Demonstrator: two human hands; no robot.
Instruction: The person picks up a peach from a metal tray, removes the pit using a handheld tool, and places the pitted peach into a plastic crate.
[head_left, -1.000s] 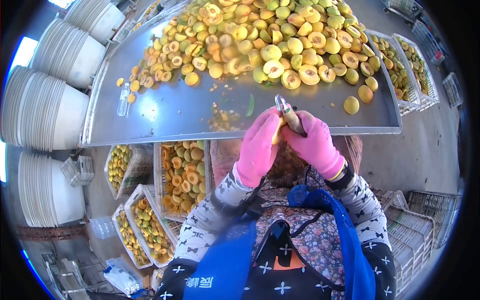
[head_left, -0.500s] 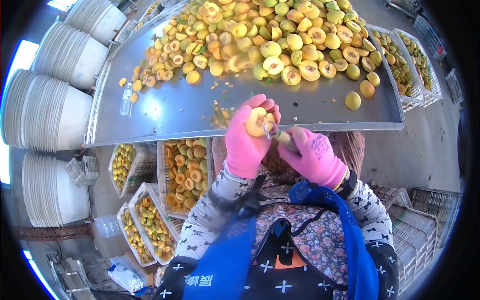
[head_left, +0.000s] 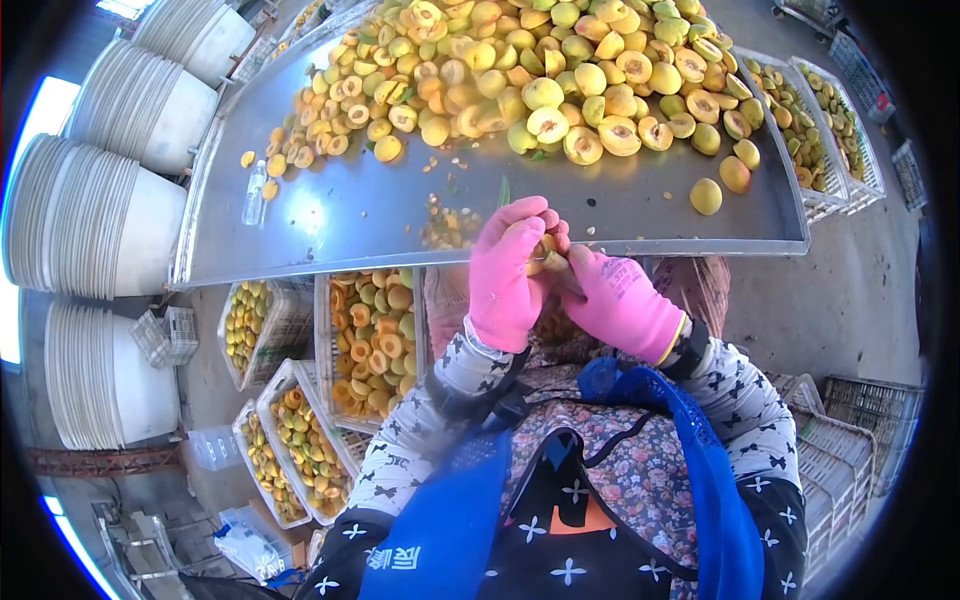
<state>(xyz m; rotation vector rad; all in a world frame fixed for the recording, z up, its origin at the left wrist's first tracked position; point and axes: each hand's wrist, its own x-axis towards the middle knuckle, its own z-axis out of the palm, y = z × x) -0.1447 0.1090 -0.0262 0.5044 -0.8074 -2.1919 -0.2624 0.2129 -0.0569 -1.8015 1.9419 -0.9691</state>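
Observation:
My left hand [head_left: 508, 275], in a pink glove, is wrapped round a yellow peach half [head_left: 541, 247], which the fingers mostly cover. From the right, my gloved right hand [head_left: 622, 305] grips the pale handle of a pitting tool [head_left: 562, 270]. Its metal end is at the cut face of the peach, largely hidden between the hands. Both hands are held close together at the near edge of the metal table [head_left: 350, 235]. A thin green leaf [head_left: 504, 190] shows just beyond the left fingertips.
A large heap of peaches [head_left: 540, 95], many halved, covers the table's far side. Below its edge stands a crate of peach halves [head_left: 372, 345]. More fruit-filled crates [head_left: 300, 440] sit at left. A plastic bottle [head_left: 254, 195] lies on the table; stacked white tubs [head_left: 95, 215] stand beyond.
My left hand has turned and closed further over the peach half, so its cut face is now mostly hidden. The right hand has moved slightly left with the tool against the fruit.

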